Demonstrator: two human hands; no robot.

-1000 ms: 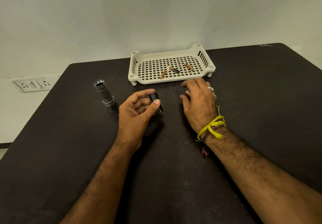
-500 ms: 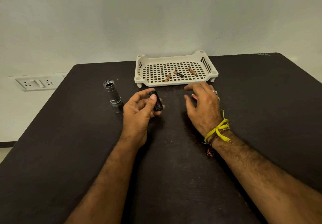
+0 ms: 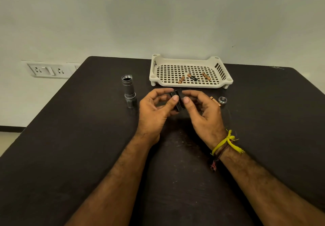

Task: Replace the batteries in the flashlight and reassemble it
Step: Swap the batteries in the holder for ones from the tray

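Note:
A small black battery holder (image 3: 178,100) is pinched above the table between my left hand (image 3: 154,109) and my right hand (image 3: 204,113), thumbs on its near side. The grey flashlight body (image 3: 128,90) stands upright to the left, its threaded open end up. The round tail cap (image 3: 222,100) lies on the table right of my right hand, with a copper-coloured battery (image 3: 214,100) beside it, partly hidden by my fingers. Three batteries (image 3: 192,77) lie in the cream perforated tray (image 3: 190,85) behind my hands.
The black table (image 3: 88,155) stretches wide around my forearms. A pale wall rises behind it, with a white socket plate (image 3: 47,70) at the left. Yellow and dark threads circle my right wrist.
My right hand has lifted off the table and come left to the black holder, uncovering the battery and tail cap. My left hand has kept the holder and raised it slightly.

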